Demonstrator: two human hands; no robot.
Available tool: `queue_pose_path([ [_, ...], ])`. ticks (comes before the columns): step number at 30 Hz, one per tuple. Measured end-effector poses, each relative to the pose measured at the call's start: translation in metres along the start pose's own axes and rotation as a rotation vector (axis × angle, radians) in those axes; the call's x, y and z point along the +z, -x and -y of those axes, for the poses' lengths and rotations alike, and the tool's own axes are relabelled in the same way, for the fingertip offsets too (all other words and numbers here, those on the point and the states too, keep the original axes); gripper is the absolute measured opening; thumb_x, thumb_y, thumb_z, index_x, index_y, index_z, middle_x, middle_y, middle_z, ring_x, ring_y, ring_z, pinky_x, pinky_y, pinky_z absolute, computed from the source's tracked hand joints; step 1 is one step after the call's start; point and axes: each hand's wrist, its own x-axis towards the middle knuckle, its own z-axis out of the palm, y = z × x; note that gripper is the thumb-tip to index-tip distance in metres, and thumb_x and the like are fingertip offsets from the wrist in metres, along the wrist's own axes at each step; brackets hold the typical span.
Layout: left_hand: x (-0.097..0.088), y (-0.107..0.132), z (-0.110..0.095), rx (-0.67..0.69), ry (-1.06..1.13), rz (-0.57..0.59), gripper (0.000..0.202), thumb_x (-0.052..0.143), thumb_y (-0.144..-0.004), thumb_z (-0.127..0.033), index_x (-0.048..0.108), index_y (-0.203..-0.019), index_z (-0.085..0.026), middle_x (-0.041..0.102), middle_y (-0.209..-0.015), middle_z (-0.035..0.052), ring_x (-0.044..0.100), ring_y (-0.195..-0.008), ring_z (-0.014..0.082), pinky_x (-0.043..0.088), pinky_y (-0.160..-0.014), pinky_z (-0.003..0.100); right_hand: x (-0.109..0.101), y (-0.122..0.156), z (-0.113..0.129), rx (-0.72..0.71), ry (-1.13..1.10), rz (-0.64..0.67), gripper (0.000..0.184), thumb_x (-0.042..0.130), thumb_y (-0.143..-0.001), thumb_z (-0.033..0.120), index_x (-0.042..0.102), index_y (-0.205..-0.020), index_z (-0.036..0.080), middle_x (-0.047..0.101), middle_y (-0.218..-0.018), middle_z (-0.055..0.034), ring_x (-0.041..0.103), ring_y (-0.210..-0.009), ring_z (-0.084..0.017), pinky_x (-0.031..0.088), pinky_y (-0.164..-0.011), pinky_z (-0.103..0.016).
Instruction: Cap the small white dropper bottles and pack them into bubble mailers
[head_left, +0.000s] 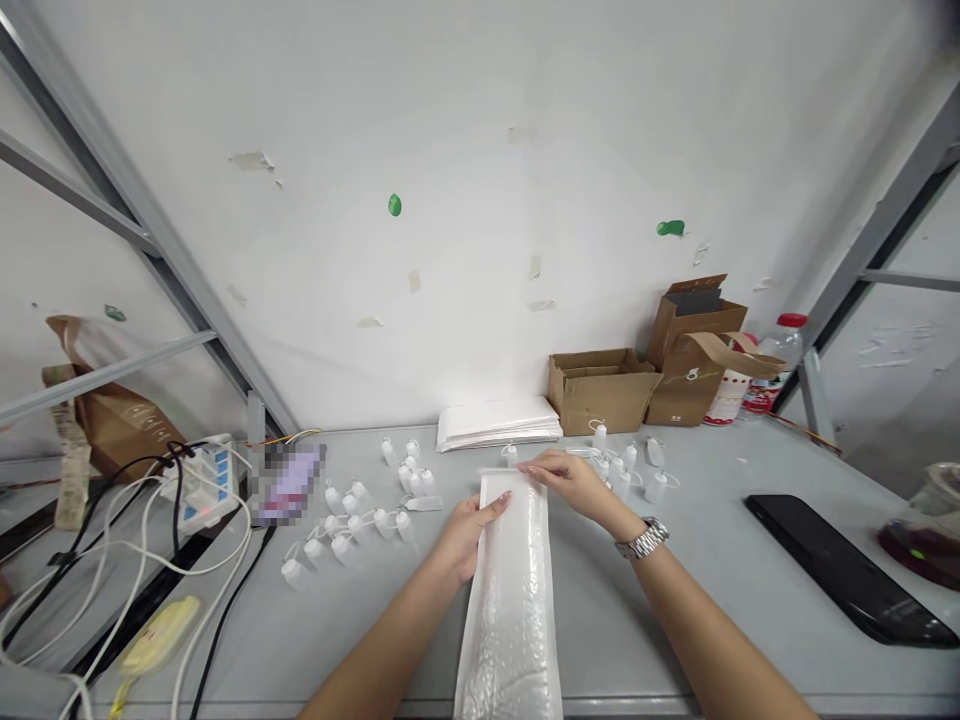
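Note:
A long white bubble mailer points away from me over the front of the grey table. My left hand grips its left edge near the far end, thumb on top. At the far right corner, my right hand pinches the mailer's edge; a metal watch sits on that wrist. Just beyond the mailer's end stands a small white squeeze bottle. More such bottles are grouped past my right hand, and several others stand or lie to the left.
Against the wall lie a stack of white mailers, an open cardboard box and a brown paper bag. A black tray-like object lies right. Left are a phone, a power strip, tangled cables and a yellow object.

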Motion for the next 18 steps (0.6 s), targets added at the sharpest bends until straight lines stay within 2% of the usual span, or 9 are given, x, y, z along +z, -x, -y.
queue_pose_path([
  [3,-0.001,-0.002,0.001,0.035,0.017,-0.023,0.036,0.075,-0.057,-0.031,0.063,-0.084,-0.011,0.068,-0.071,0.0074,0.062,-0.062,0.0169,0.046,-0.065,0.028,0.003,0.0,-0.005,0.037,-0.02,0.067,0.037,0.045,-0.083,0.046,0.07,-0.08,0.019,0.063,-0.085,-0.0053,0.058,-0.079,-0.017,0.044,-0.072,-0.028],
  [6,-0.002,-0.005,0.002,0.052,0.053,-0.048,0.035,0.074,-0.057,-0.036,0.063,-0.079,-0.01,0.067,-0.068,0.007,0.061,-0.06,0.0164,0.045,-0.062,0.027,0.008,0.0,-0.01,0.048,0.01,0.078,0.038,0.047,-0.081,0.046,0.069,-0.071,0.017,0.061,-0.084,-0.0056,0.058,-0.077,-0.017,0.044,-0.071,-0.027],
  [9,-0.004,-0.008,0.002,0.037,0.048,-0.126,0.035,0.07,-0.06,-0.044,0.061,-0.069,-0.011,0.064,-0.059,0.0049,0.058,-0.052,0.0146,0.043,-0.054,0.025,0.012,0.002,-0.012,0.038,0.036,0.111,0.036,0.048,-0.081,0.045,0.069,-0.07,0.018,0.061,-0.083,-0.0048,0.058,-0.077,-0.017,0.044,-0.07,-0.026],
  [11,-0.005,-0.009,0.003,0.014,0.013,-0.171,0.033,0.071,-0.059,-0.042,0.06,-0.065,-0.012,0.063,-0.055,0.0036,0.057,-0.049,0.0141,0.042,-0.051,0.024,0.013,0.002,-0.01,0.022,0.055,0.142,0.034,0.048,-0.081,0.044,0.07,-0.073,0.019,0.062,-0.084,-0.0044,0.058,-0.077,-0.017,0.044,-0.07,-0.026],
  [13,-0.007,-0.01,0.005,0.024,-0.036,-0.199,0.032,0.073,-0.057,-0.04,0.06,-0.066,-0.012,0.063,-0.055,0.0039,0.058,-0.05,0.0154,0.043,-0.052,0.025,0.011,-0.001,-0.005,0.002,0.115,0.093,0.031,0.047,-0.083,0.041,0.069,-0.078,0.02,0.063,-0.086,-0.0048,0.058,-0.081,-0.018,0.044,-0.071,-0.027],
  [16,-0.01,-0.013,0.008,0.127,-0.213,-0.246,0.035,0.068,-0.06,-0.044,0.061,-0.068,-0.011,0.065,-0.059,0.0075,0.062,-0.057,0.0203,0.045,-0.056,0.029,0.005,-0.018,0.004,-0.042,0.402,-0.103,0.031,0.039,-0.088,0.033,0.066,-0.093,0.018,0.062,-0.091,-0.0074,0.056,-0.087,-0.018,0.043,-0.076,-0.028],
  [18,-0.013,-0.018,0.008,0.198,-0.342,-0.285,0.037,0.063,-0.064,-0.046,0.062,-0.071,-0.01,0.067,-0.066,0.0107,0.063,-0.066,0.0246,0.046,-0.062,0.032,0.0,-0.038,0.007,-0.084,0.716,-0.139,0.032,0.033,-0.09,0.025,0.061,-0.103,0.015,0.06,-0.096,-0.0103,0.053,-0.091,-0.019,0.041,-0.082,-0.03],
])
